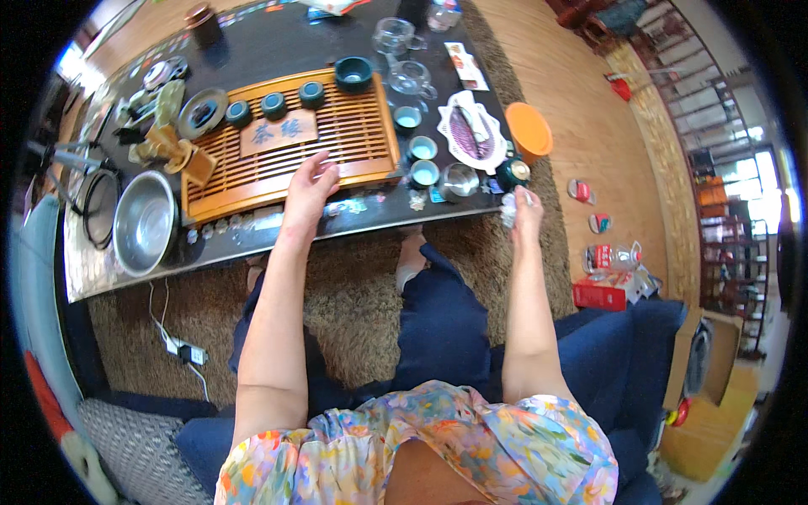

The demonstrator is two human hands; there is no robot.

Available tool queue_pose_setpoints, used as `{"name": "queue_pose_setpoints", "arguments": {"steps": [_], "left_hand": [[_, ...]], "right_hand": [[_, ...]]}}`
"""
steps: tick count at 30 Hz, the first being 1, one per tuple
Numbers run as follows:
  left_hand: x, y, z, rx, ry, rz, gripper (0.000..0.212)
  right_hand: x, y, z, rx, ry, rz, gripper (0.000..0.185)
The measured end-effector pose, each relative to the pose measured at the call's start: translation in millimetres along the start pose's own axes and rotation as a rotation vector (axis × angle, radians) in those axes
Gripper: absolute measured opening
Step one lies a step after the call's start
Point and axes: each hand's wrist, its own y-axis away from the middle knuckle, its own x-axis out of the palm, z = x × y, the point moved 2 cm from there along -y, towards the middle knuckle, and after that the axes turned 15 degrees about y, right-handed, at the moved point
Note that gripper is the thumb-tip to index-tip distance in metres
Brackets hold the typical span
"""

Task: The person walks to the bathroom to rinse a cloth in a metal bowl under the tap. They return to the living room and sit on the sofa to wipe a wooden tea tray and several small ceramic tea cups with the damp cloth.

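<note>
My left hand (310, 184) is raised over the front part of a slatted wooden tea tray (353, 167), fingers loosely bent and apart, with nothing in them. At the table's right front corner, my right hand (528, 214) grips a crumpled whitish wad (508, 209), perhaps tissue or plastic. Just beyond it stands a dark green lidded pot (512, 174). A glass bowl (459, 182) and several teacups with pale insides, one a small teacup (424, 173), lie between my hands. On the tray are several dark upturned cups (273, 106), a dark bowl (353, 74) and a wooden plaque bearing writing (278, 134).
A steel basin (146, 224) sits at the table's left front. Glass pitchers (410, 79) and a white lattice dish (495, 151) occupy the right side. An orange bin (529, 132) stands beside the table. A power strip (186, 350) with cords lies on the rug.
</note>
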Motion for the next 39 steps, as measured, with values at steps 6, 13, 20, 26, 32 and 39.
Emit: {"name": "queue_pose_setpoints", "arguments": {"steps": [6, 13, 20, 26, 32, 39], "left_hand": [[-5.8, 5.4, -13.6, 0.025, 0.007, -0.035, 0.041], [-17.4, 12.0, -23.5, 0.055, 0.008, -0.023, 0.035], [-34.2, 15.4, -34.2, 0.052, 0.016, -0.043, 0.034], [-40.0, 11.9, -35.9, 0.089, 0.060, -0.063, 0.035], [-34.3, 11.5, -42.3, -0.065, 0.576, 0.025, 0.045], [-37.9, 10.4, -37.4, -0.012, 0.266, -0.238, 0.011]], "right_hand": [[27.0, 57.2, 68.6, -0.030, -0.081, 0.144, 0.020], [208.3, 74.1, 158.1, -0.490, 0.170, 0.510, 0.032], [308.6, 43.2, 171.8, -0.830, 0.900, 0.265, 0.026], [290.2, 56.7, 169.7, -0.954, 0.586, 0.104, 0.019], [225.8, 178.9, 171.9, -1.067, 0.502, 0.376, 0.019], [206.9, 200.6, 159.3, -0.607, 0.066, 0.520, 0.029]]}}
